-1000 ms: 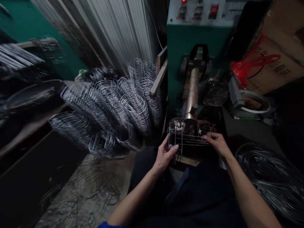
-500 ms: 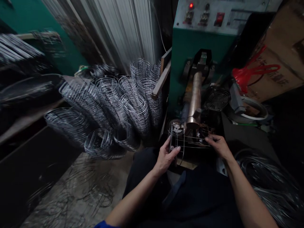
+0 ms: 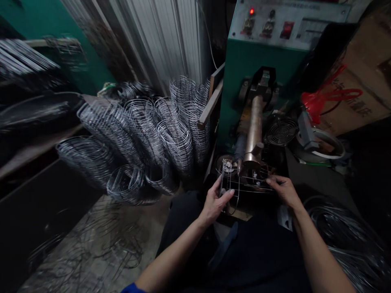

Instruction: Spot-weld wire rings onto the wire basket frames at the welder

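A small wire frame (image 3: 244, 183) made of thin rods lies under the copper-coloured arm (image 3: 253, 130) of a green welding machine (image 3: 259, 57). My left hand (image 3: 216, 201) grips the frame's left end, fingers curled round the wires. At the frame's right end my right hand (image 3: 282, 189) pinches the wires. Both forearms reach forward over my dark trousers.
Stacks of finished wire rings (image 3: 143, 138) lean in rows to the left of the machine. Loose wire coils (image 3: 345, 232) lie at the right. A small fan (image 3: 279, 132), a red bag (image 3: 324, 99) and cardboard sit right of the machine. Scrap wire litters the floor (image 3: 100, 248).
Both hands keep hold of the wire frame under the machine arm; the frame looks slightly turned. The camera has shifted a little to the left.
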`<state>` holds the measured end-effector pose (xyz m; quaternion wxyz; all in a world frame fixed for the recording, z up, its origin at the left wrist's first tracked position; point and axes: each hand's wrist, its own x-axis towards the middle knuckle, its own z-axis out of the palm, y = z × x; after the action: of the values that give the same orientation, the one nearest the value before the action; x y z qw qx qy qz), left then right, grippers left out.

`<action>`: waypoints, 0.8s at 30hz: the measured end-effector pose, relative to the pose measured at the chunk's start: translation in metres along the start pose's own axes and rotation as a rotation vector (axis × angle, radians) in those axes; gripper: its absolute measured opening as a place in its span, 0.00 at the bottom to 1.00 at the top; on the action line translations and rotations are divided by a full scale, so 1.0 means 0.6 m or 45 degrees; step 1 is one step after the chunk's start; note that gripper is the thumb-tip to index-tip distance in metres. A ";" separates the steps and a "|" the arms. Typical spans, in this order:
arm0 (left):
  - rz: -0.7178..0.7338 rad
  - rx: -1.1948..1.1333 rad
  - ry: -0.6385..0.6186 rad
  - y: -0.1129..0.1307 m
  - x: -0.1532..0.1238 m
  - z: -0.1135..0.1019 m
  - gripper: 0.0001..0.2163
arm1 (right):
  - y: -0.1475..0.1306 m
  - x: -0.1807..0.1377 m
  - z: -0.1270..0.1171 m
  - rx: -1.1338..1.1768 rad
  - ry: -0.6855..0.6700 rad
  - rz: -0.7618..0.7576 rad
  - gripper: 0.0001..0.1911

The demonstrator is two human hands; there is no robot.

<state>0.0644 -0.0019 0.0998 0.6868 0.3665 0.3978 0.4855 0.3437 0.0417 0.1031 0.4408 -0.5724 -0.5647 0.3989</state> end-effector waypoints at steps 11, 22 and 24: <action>-0.007 -0.065 0.069 0.003 -0.010 -0.001 0.36 | 0.003 -0.036 0.013 -0.082 0.293 -0.255 0.20; 0.034 -0.063 0.192 -0.013 -0.012 0.006 0.37 | -0.021 -0.063 0.066 -0.273 0.309 -0.476 0.22; 0.054 -0.055 0.213 -0.011 -0.010 0.006 0.37 | -0.021 -0.057 0.068 -0.264 0.300 -0.496 0.21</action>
<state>0.0687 -0.0098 0.0968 0.6484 0.3182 0.4355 0.5373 0.2997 0.0096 0.1018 0.5109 -0.5376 -0.6471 0.1768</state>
